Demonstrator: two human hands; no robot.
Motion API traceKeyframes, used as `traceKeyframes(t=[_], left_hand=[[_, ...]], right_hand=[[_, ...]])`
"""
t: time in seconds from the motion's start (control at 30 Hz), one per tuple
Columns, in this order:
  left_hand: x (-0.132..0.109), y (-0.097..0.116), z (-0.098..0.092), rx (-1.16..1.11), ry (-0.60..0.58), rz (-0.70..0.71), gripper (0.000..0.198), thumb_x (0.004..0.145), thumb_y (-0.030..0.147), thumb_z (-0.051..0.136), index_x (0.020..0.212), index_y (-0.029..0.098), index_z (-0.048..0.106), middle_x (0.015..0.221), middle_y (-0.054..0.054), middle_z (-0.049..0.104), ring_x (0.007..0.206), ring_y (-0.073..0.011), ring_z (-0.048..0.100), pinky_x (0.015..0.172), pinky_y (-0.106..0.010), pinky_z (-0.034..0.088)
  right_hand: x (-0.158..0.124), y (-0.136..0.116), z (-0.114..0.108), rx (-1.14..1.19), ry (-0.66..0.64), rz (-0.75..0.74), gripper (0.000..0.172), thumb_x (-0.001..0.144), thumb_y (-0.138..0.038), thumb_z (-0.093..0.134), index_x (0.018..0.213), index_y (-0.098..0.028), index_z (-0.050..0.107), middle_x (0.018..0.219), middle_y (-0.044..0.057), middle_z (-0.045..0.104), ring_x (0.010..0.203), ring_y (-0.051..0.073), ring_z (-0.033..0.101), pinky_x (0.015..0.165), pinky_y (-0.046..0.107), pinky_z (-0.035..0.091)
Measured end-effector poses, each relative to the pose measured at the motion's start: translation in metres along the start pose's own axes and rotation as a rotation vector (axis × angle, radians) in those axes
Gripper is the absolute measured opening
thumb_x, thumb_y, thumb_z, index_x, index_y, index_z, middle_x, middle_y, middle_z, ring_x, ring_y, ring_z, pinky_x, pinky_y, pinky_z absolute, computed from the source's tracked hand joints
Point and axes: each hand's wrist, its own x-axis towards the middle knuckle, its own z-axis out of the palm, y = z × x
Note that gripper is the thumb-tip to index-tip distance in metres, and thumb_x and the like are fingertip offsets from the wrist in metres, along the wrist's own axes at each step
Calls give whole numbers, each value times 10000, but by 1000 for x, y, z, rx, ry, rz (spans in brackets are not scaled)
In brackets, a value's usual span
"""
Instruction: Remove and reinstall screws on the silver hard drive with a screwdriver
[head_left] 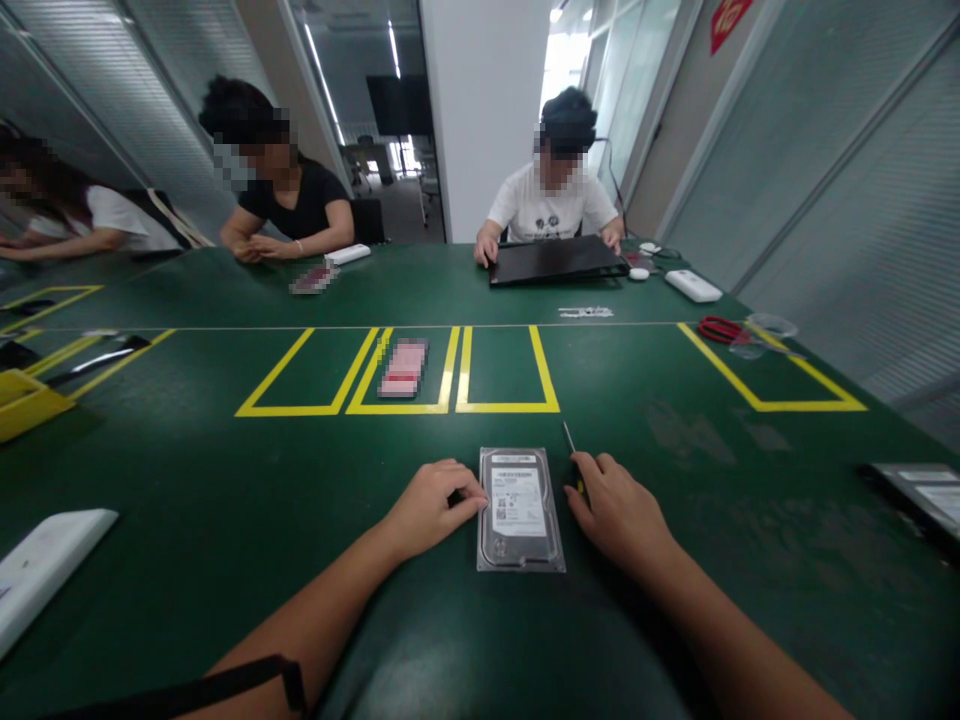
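A silver hard drive (519,505) with a white label lies flat on the green table, between my two hands. My left hand (439,505) is at its left edge, with thumb and index fingertips pinched against that side. In my right hand (616,510), resting just right of the drive, is a screwdriver (568,438). Its thin metal shaft points forward and away from the drive, and a bit of yellow shows on the handle; the rest of the handle is hidden under my fingers.
Yellow tape frames (508,408) mark the table ahead, one around a phone-like pink item (404,368). Red-handled scissors (724,330) lie at the right. Another drive (934,490) is at the right edge, a white device (52,570) at the left. Across, a person handles a black panel (555,262).
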Motion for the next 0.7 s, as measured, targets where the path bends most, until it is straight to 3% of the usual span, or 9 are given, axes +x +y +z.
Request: traceKeyframes(t=[0.7], left_hand=[[1, 0, 0, -139, 7, -152, 106, 837, 272, 720, 787, 189, 763, 756, -13, 720, 701, -148, 643, 673, -250, 450]], right_hand=[[0, 1, -3, 51, -32, 8, 402, 976, -335, 499, 1345, -175, 520, 1128, 121, 595, 1022, 265, 614, 779, 352, 481]])
